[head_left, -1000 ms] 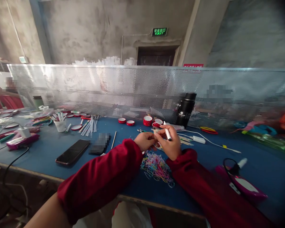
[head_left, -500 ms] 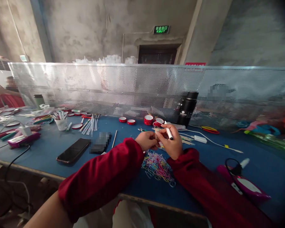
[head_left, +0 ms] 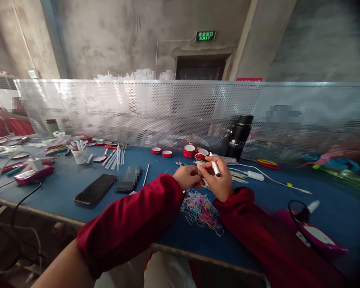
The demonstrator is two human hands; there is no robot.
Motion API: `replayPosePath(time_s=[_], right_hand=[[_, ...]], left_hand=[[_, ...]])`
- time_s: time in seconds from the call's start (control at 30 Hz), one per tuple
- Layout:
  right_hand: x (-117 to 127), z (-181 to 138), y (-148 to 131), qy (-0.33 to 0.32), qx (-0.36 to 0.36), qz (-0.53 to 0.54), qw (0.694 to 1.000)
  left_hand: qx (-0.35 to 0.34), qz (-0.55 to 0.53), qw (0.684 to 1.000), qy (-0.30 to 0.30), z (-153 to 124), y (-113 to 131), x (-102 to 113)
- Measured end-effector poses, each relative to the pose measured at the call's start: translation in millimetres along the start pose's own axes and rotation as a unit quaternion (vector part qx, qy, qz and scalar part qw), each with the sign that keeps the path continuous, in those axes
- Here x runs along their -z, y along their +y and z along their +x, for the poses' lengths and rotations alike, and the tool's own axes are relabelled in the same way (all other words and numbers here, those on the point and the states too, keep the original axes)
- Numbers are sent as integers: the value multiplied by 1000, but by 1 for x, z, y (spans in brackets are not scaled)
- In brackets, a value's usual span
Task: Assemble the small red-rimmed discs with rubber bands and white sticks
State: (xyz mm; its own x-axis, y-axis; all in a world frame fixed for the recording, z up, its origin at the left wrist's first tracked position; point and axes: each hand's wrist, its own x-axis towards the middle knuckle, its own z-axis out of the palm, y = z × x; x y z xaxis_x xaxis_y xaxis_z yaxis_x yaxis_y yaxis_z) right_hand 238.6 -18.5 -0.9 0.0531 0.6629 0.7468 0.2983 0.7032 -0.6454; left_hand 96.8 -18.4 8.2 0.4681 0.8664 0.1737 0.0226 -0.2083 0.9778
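Observation:
My right hand (head_left: 221, 185) is closed, with a white marker pen (head_left: 215, 166) with a black tip end held between its fingers. Its thumb and fingertips meet those of my left hand (head_left: 186, 177), which is closed in a pinch. Between the two hands shows a small pale, tan piece (head_left: 199, 164), mostly hidden by the fingers, so I cannot make out its kind. Just below the hands lies a loose heap of thin coloured elastic bands (head_left: 201, 211). Several thin pale sticks (head_left: 238, 176) lie behind my right hand.
Behind the hands stand red round tins (head_left: 189, 151) and a black thermos (head_left: 239, 137). A phone (head_left: 95, 189) and a dark pouch-like thing (head_left: 129, 180) lie left. A cup of pens (head_left: 79, 156) stands further left; a purple device (head_left: 315, 234) sits right. A perforated metal screen (head_left: 156, 108) borders the table.
The whole view has shifted slightly, so things appear a little further right. Both hands keep nearly the same pose, fingertips together, with the marker pen still in my right hand.

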Motion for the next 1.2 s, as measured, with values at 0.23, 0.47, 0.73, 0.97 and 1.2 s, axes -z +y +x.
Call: replayPosePath(time_s=[0.23, 0.47, 0.73, 0.97, 1.2], right_hand=[[1, 0, 0, -4, 0, 8, 1000], [1, 0, -1, 1, 0, 4, 1000], [1, -2, -2, 3, -6, 13, 1000], [1, -2, -1, 4, -3, 11, 1000], [1, 0, 0, -2, -12, 30, 999]], left_hand=[[3, -9, 1000, 0, 0, 1, 0], [20, -9, 1000, 5, -2, 4, -1], [8, 11, 1000, 5, -6, 8, -1], [1, 20, 1000, 2, -7, 9, 0], [20, 3, 1000, 9, -6, 11, -1]])
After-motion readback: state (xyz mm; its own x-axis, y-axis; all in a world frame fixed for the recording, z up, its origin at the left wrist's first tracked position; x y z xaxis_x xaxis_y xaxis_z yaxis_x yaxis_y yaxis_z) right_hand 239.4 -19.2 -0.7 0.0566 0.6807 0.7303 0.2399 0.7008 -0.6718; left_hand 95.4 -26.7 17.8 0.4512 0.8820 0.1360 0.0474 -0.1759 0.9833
